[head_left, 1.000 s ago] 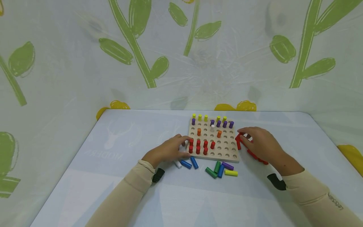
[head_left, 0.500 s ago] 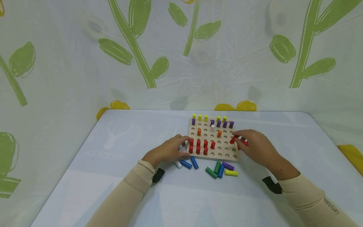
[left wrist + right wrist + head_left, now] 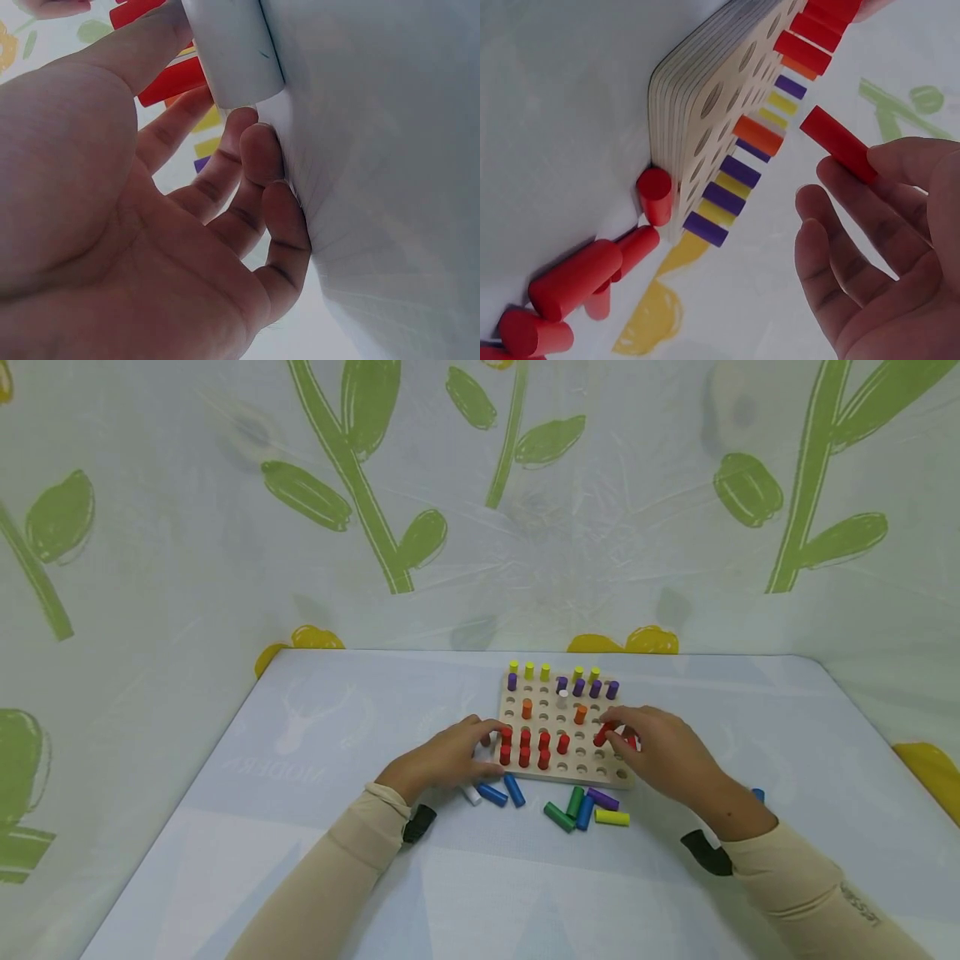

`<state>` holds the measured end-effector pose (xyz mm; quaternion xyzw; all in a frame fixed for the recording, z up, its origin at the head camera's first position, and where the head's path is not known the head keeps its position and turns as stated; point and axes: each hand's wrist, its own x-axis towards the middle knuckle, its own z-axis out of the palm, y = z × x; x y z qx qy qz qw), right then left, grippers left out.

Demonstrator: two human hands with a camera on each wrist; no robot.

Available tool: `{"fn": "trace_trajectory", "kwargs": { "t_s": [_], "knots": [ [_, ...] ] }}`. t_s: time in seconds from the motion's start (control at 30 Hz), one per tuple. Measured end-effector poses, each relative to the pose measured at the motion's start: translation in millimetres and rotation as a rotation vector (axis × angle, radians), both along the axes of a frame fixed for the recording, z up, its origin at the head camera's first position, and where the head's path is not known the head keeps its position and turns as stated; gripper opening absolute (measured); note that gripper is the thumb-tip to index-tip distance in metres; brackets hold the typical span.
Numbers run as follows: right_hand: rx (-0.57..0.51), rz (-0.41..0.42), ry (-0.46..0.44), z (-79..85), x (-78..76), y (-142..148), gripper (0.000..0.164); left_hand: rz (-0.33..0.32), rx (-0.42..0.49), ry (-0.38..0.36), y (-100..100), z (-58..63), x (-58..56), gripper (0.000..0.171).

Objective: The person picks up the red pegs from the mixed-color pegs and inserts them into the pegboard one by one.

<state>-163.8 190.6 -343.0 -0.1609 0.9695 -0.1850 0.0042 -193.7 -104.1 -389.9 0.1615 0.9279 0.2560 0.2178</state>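
Note:
A wooden pegboard (image 3: 558,777) lies on the table with red, orange, white, purple and yellow pegs standing in some of its holes. My left hand (image 3: 442,756) rests at its left front corner, the thumb and index finger apart and close to its edge, other fingers loosely bent. A white peg (image 3: 236,60) crosses the front of the left wrist view and hides those fingertips. My right hand (image 3: 667,752) is over the board's right part. Between thumb and index finger it pinches a red peg (image 3: 836,142), tilted, with its free end away from the fingers.
Loose blue pegs (image 3: 513,790) lie before the board, with green pegs (image 3: 558,817), a purple peg (image 3: 602,799) and a yellow peg (image 3: 612,817) further right. Several loose red pegs (image 3: 577,281) lie beside the board's right side. Another blue peg (image 3: 758,795) shows beyond the right wrist.
My right hand has picked a red peg from the loose ones beside the board and moved left over the board with it. The left hand has stayed in place.

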Motion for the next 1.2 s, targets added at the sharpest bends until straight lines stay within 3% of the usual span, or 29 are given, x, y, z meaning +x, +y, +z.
{"fn": "trace_trajectory", "kwargs": {
  "t_s": [0.77, 1.2],
  "knots": [
    [-0.037, 0.098, 0.013, -13.2, 6.8, -27, 0.029, 0.006, 0.000, -0.013, 0, 1.9, 0.4, 0.070],
    [-0.010, 0.114, -0.034, -17.9, 5.5, -35, 0.029, -0.002, 0.004, -0.007, -1, -0.2, -0.7, 0.071]
  ]
}}
